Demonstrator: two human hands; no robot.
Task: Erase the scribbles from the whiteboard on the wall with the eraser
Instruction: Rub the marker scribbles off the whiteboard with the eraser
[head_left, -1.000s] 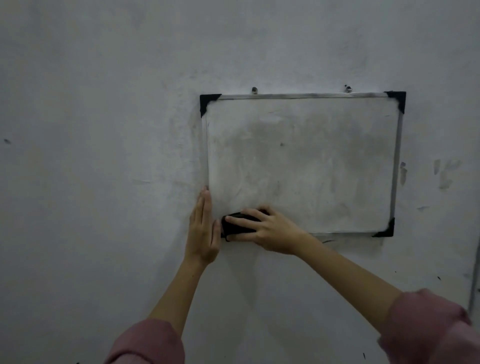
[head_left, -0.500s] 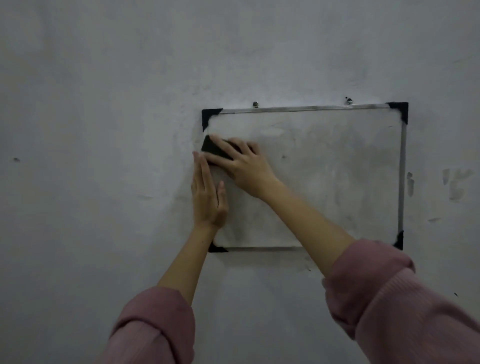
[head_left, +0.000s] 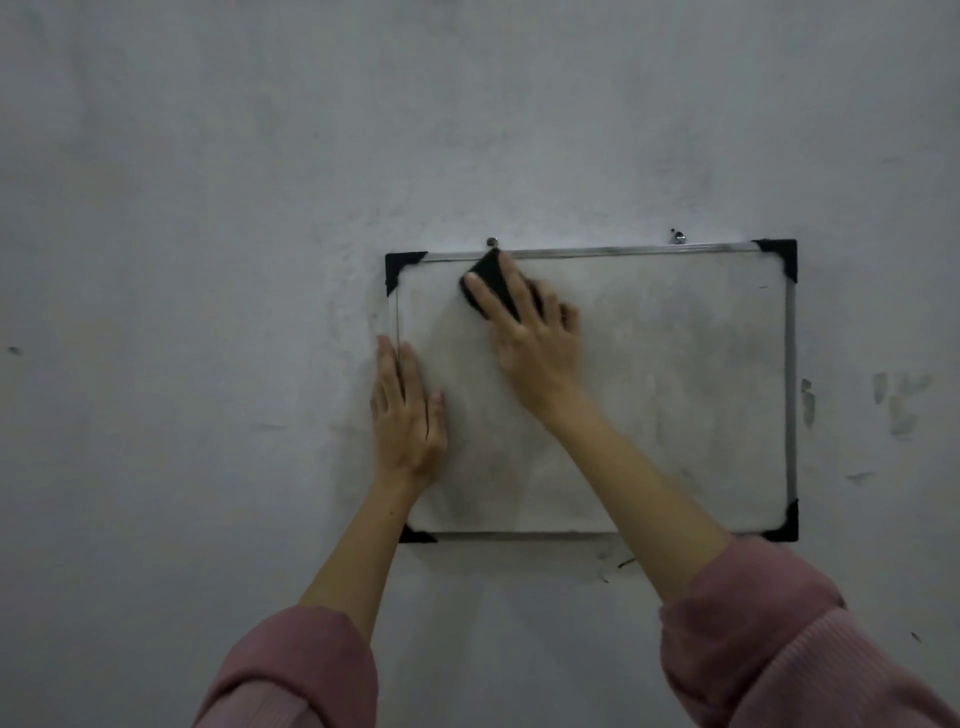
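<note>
Whiteboard hangs on a grey wall, metal frame with black plastic corners, two small screws just above the top rail. Surface is smeared grey all over, darker haze toward the right half; no clear pen lines readable.

Right hand is on the board's upper left area, fingers wrapped over the eraser and pinning it flat to the surface. Eraser is black, tilted, its top corner touching the top rail just below the left screw. Index finger lies along the eraser's left edge, the rest curl over its right side (exact grip underneath is hidden).

Left hand is flat on the board's left edge, fingers straight and pressed together, pointing up, thumb out to the right. It straddles the left frame rail, part on wall, part on board.

Both forearms bare, pink sleeves pushed up at the bottom of the view.
</note>
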